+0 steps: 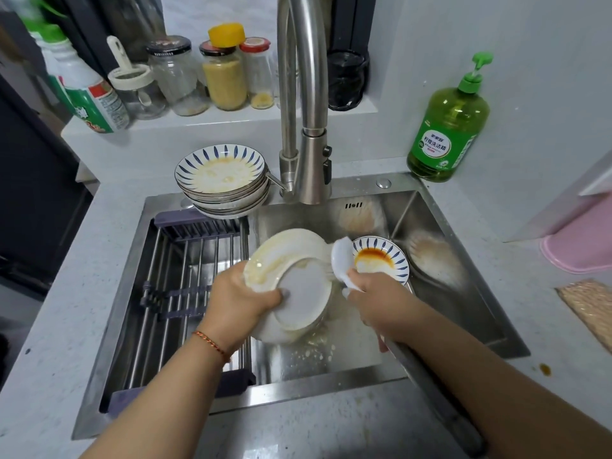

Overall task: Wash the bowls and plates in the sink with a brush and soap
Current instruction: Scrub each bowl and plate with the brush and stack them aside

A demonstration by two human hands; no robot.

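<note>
White and streaked with yellowish residue, the plate (pixel 291 279) sits tilted at the centre of the frame over the steel sink (pixel 463 293), our left hand (pixel 245 299) clamped on its lower edge. Our right hand (pixel 374 299) is wrapped around the white brush (pixel 341 260), whose head touches the plate's rim. Just right lies a sauce-stained bowl (pixel 381 260); dirty bowls (pixel 222 180) are stacked at upper centre-left, the green soap bottle (pixel 447 127) at upper right.

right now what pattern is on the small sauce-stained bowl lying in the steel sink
Dark blue radiating dashes around a white rim on the small sauce-stained bowl, with orange-red sauce in the middle; head view.
</note>
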